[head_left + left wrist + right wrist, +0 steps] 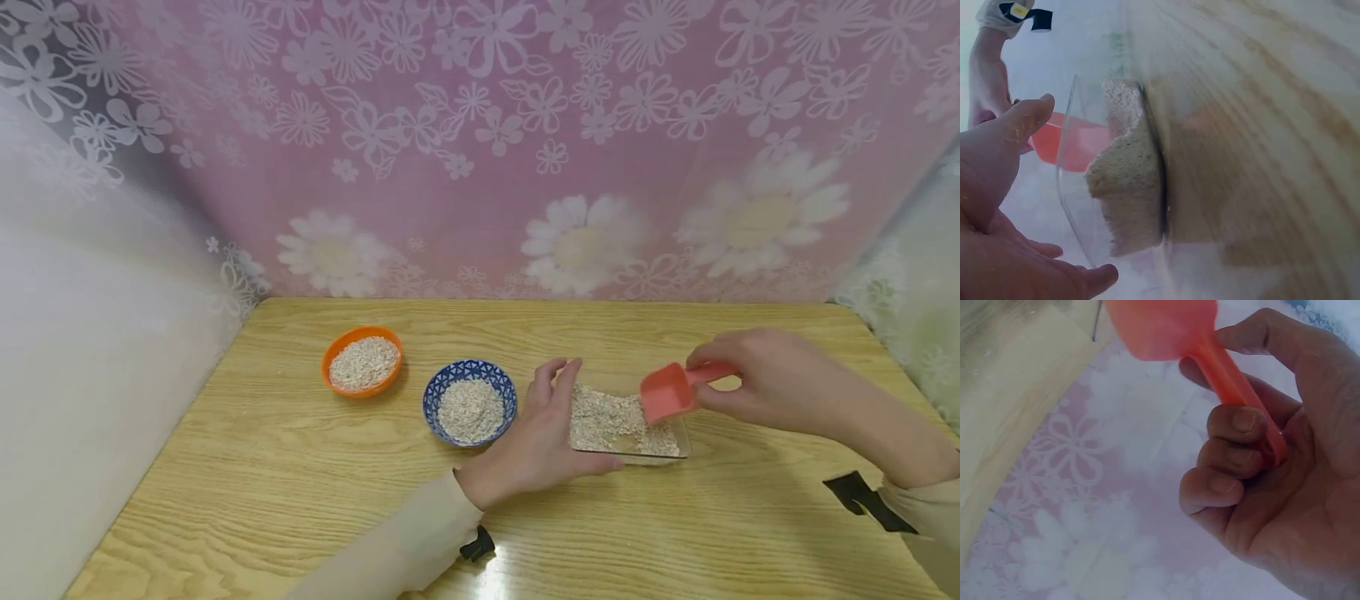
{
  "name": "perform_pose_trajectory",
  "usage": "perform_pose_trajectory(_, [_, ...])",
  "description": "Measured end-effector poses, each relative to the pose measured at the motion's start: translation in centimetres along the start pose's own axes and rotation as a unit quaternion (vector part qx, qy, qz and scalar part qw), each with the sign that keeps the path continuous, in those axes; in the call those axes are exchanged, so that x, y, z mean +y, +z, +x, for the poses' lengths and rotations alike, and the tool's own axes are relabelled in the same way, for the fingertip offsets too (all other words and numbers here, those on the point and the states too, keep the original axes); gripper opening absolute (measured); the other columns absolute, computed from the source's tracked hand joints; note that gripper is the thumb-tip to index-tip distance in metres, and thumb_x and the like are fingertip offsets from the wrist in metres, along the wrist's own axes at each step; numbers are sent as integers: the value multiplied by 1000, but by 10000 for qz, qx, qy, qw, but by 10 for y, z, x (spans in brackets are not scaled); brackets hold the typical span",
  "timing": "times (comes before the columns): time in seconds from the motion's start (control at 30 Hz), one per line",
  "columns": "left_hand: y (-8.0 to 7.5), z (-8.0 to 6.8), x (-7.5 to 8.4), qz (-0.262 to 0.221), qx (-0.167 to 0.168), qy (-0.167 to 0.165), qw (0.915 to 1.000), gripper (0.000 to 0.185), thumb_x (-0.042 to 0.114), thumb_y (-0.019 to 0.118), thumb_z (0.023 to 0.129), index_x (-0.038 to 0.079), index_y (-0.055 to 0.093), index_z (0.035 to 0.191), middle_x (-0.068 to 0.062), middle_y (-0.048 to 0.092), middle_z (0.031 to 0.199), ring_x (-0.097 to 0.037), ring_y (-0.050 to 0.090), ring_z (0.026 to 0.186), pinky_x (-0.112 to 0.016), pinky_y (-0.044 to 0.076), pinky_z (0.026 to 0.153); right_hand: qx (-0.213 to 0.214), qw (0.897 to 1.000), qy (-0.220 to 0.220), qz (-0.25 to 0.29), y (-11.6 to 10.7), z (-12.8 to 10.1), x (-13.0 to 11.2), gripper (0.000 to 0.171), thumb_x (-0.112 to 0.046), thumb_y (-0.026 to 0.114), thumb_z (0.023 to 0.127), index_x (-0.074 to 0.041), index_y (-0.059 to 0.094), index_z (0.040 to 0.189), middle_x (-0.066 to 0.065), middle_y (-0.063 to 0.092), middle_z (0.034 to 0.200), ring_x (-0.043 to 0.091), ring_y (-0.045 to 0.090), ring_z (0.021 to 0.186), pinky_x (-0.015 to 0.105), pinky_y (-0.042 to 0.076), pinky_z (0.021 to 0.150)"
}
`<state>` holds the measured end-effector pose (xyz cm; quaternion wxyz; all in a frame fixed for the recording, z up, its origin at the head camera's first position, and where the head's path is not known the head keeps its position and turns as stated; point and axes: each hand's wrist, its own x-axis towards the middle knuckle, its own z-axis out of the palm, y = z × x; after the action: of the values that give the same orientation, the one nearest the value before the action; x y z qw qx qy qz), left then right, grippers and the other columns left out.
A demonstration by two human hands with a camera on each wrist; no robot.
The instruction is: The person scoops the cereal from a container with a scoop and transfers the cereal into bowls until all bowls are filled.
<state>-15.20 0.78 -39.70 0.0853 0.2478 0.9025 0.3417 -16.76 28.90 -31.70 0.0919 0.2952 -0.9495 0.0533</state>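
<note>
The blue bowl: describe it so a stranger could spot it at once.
On the wooden table, three containers of pale grain stand in a row. The blue bowl is the middle one, just beside the left hand. Its patterned blue rim sets it apart from the plain orange bowl and the clear tray.

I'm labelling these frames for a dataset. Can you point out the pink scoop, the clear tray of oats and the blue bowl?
pink scoop (667,392), head view, on the scoop's cup.
clear tray of oats (684,435), head view, on its right rim.
blue bowl (433,393), head view, on its left rim.
</note>
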Motion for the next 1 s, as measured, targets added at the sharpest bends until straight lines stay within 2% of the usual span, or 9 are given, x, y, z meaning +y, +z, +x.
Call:
perform_pose_trajectory(0.13, [5, 4, -1, -24, -20, -351, 9994, 126, 62, 84, 76, 18, 6, 166, -10, 17, 167, -28, 39, 147, -43, 50, 110, -670, 9975, 183, -103, -8, 12, -10, 12, -26, 80, 82, -23, 75, 92, -12, 68, 83, 3, 57, 69, 27, 43, 58])
perform_pose_trajectory(0.2, [7, 5, -2, -88, -63, -547, 9984, 128, 63, 83, 75, 19, 5, 166, -10, 20, 166, -26, 41, 145, -42, 51, 109, -925, 9954, 220, -99, -12, 17, -15, 8, -25, 78, 83, -24, 71, 86, -12, 64, 80, 4, 52, 67, 26, 39, 57])
perform_pose_trajectory(0.3, [9, 7, -3, -164, -86, -720, 9972, 128, 65, 83, 74, 21, 5, 166, -10, 26, 164, -25, 44, 142, -41, 52, 108, -1220, 9917, 337, -211, -17, 24, -24, 17, -20, 73, 83, -24, 59, 74, -12, 51, 71, 7, 41, 63, 27, 28, 55])
perform_pose_trajectory(0.4, [10, 9, -4, -168, -68, -738, 9971, 128, 66, 83, 74, 22, 6, 166, -9, 30, 162, -24, 45, 140, -41, 52, 106, -1430, 9880, 424, -393, -19, 32, -34, 24, -16, 71, 82, -23, 52, 69, -10, 45, 66, 10, 38, 61, 28, 25, 53])
perform_pose_trajectory(0.6, [10, 10, -4, -225, -71, -746, 9969, 126, 65, 84, 74, 22, 8, 166, -8, 31, 161, -23, 45, 139, -40, 52, 106, -1599, 9840, 522, -580, -14, 45, -49, 15, -13, 72, 80, -20, 61, 72, -9, 57, 67, 11, 52, 59, 31, 40, 46])
perform_pose_trajectory(0.77, [10, 10, -4, -219, -88, -745, 9969, 126, 63, 84, 74, 19, 9, 166, -9, 32, 160, -24, 46, 140, -41, 51, 108, -1686, 9827, 519, -569, -3, 48, -47, 17, -15, 73, 81, -20, 60, 71, -7, 56, 67, 11, 53, 59, 31, 41, 46])
perform_pose_trajectory(0.9, [11, 11, -4, -204, -119, -756, 9969, 127, 62, 85, 74, 19, 9, 165, -11, 32, 160, -26, 45, 141, -43, 50, 109, -1769, 9829, 505, -120, 3, 44, -32, 17, -18, 72, 83, -19, 59, 72, -9, 53, 68, 10, 48, 61, 28, 35, 51])
perform_pose_trajectory(1.0, [13, 12, -5, -242, -205, -779, 9965, 130, 61, 86, 73, 20, 5, 166, -11, 30, 162, -27, 41, 145, -46, 48, 112, -1644, 9849, 465, 289, 7, 34, -18, 7, -21, 72, 87, -16, 68, 83, -10, 63, 77, 10, 56, 67, 30, 41, 55])
